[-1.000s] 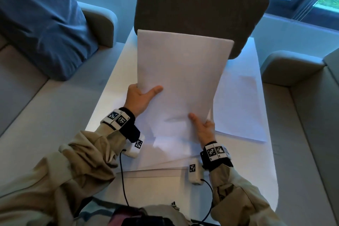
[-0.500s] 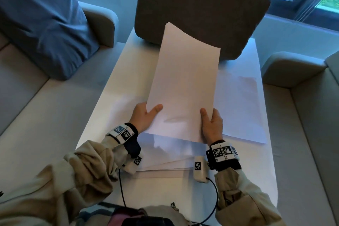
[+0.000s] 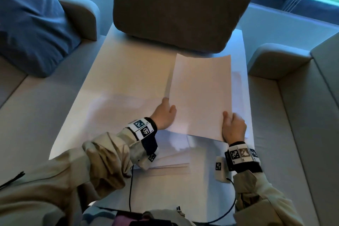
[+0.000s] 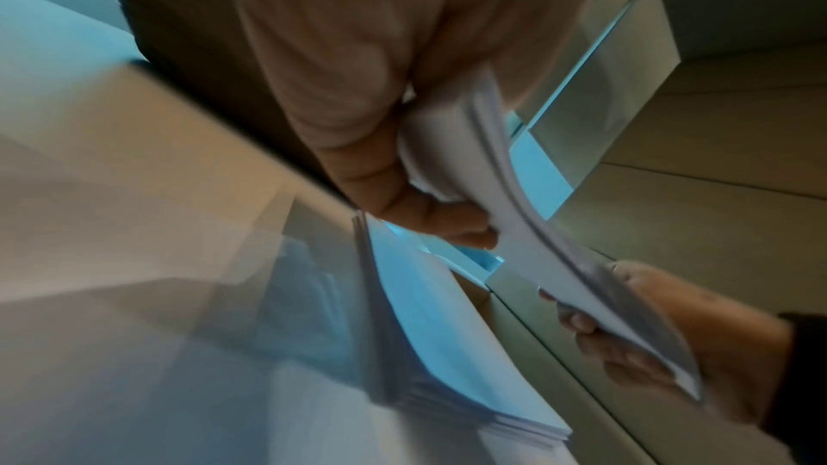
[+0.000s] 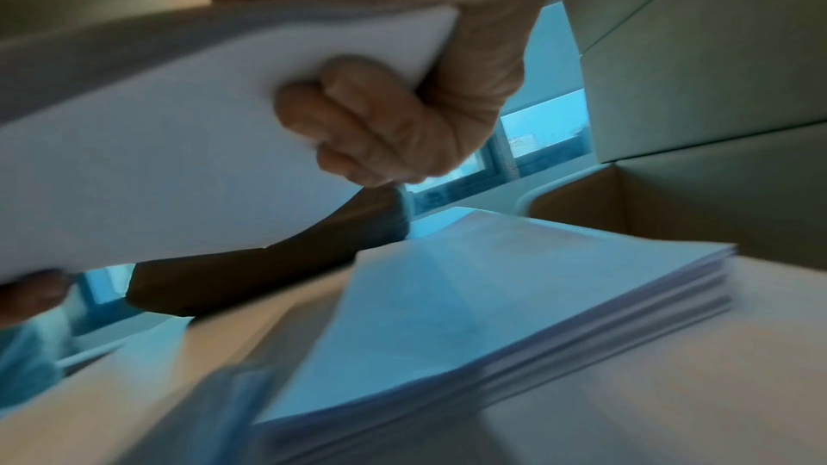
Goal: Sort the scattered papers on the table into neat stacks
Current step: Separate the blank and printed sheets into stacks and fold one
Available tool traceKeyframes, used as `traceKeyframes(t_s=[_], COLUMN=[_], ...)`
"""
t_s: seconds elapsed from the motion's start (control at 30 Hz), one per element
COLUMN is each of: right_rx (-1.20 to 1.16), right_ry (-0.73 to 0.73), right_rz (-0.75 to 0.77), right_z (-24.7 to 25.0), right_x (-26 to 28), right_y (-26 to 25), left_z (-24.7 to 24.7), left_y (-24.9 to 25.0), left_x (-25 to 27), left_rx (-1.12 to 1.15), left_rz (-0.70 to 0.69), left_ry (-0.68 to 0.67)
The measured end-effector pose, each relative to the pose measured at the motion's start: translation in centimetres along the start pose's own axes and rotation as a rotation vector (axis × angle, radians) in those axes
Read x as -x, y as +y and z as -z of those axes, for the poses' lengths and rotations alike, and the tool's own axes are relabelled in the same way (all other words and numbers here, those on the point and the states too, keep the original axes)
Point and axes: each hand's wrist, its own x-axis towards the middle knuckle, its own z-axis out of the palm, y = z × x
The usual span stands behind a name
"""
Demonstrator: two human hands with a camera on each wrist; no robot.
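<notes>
I hold a thin bundle of white sheets (image 3: 200,95) in both hands, just above a stack of paper (image 3: 238,86) on the right side of the white table (image 3: 117,71). My left hand (image 3: 164,113) grips the bundle's near left edge, thumb on top. My right hand (image 3: 233,127) grips its near right corner, fingers curled underneath (image 5: 380,126). The right wrist view shows the stack (image 5: 514,296) lying below the lifted bundle (image 5: 179,140). In the left wrist view the bundle (image 4: 514,211) bends between the two hands. More loose sheets (image 3: 170,154) lie fanned under my wrists.
A dark grey cushion (image 3: 179,7) stands at the table's far end. A blue pillow (image 3: 31,22) lies on the sofa at the left. Sofa armrests (image 3: 275,57) flank the table. A single sheet (image 3: 121,110) lies flat on the table's left half.
The bundle has come down from a steep tilt and shifted right, now nearly flat over the right-hand stack. Both hands moved right with it, keeping their grip.
</notes>
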Motion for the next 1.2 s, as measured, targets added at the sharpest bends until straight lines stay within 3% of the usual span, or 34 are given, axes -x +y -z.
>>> traceKeyframes(t_s=[0.13, 0.37, 0.53, 0.87, 1.2], right_rx=[0.044, 0.014, 0.01, 0.071, 0.128], right_ry=[0.02, 0.021, 0.014, -0.053, -0.121], right_rz=[-0.04, -0.108, -0.101, -0.029, -0.11], right_z=[2.2, 3.1, 3.1, 1.9, 0.5], right_x=[-3.0, -6.8, -8.6, -10.6, -10.8], right_y=[3.5, 7.1, 8.6, 9.2, 9.9], left_z=[-3.2, -8.2, -10.4, -11.5, -12.5], left_y=[1.6, 2.7, 3.3, 3.0, 1.4], left_x=[-2.0, -4.5, -5.3, -5.8, -6.5], left_rx=[-0.044, 0.04, 0.026, 0.02, -0.028], left_rz=[-0.01, 0.005, 0.027, 0.071, 0.083], left_ry=[-0.065, 0.12, 0.182, 0.273, 0.268])
